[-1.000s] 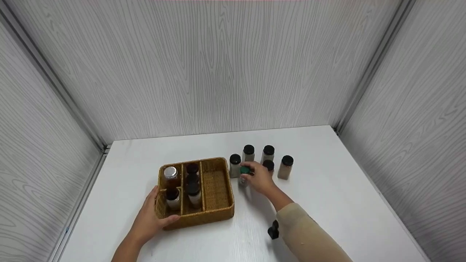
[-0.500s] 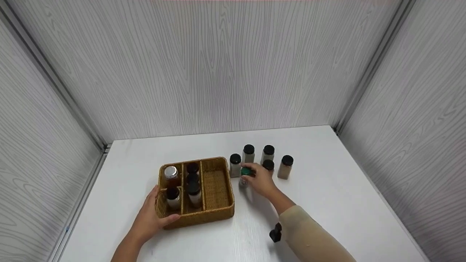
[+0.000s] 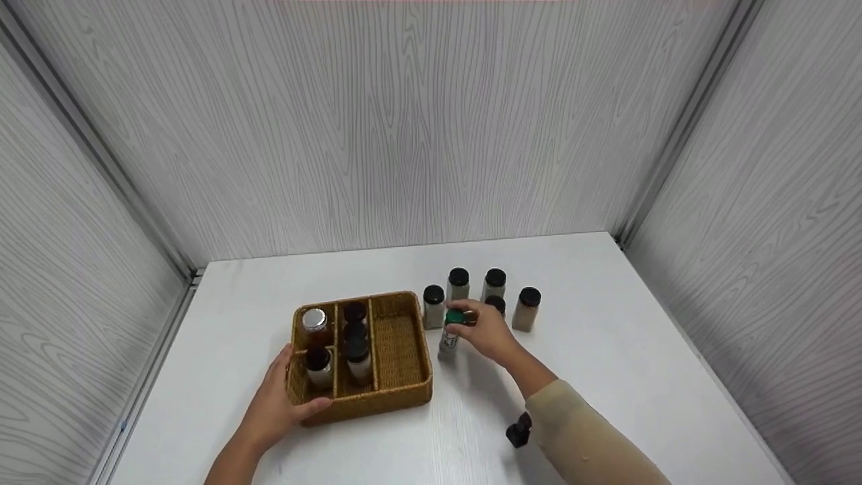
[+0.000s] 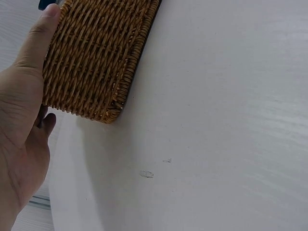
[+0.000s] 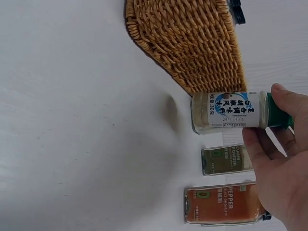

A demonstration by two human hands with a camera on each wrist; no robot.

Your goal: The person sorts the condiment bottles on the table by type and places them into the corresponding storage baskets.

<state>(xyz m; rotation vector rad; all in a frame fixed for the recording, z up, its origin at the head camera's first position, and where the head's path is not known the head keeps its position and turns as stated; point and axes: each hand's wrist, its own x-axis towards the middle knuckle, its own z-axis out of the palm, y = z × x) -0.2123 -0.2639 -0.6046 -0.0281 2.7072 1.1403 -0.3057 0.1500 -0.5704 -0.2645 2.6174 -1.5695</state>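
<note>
My right hand (image 3: 490, 333) pinches the green lid of a spice bottle (image 5: 226, 109) with a white and blue label. The bottle hangs upright just right of the wicker basket (image 3: 380, 402), its shadow apart from its base in the right wrist view. My left hand (image 3: 273, 407) holds the basket's near left corner, thumb along the front wall and fingers on the left side. Inside the basket, a silver-lidded jar (image 3: 314, 320) stands behind a dark-lidded bottle (image 3: 319, 367) in the left column. Several dark-lidded bottles (image 3: 358, 357) fill the middle column.
Right of the basket stand several black-lidded spice bottles (image 3: 527, 310), including a cumin powder bottle (image 5: 226, 160) and an orange pepper bottle (image 5: 221, 204). Wood-grain panels (image 3: 390, 135) enclose the white table (image 3: 256, 276) at the back and sides. The right compartment's woven floor (image 3: 397, 343) shows.
My right hand has raised the green-lidded bottle and drawn it slightly toward me, and more of its label shows. The left hand and basket stay nearly still.
</note>
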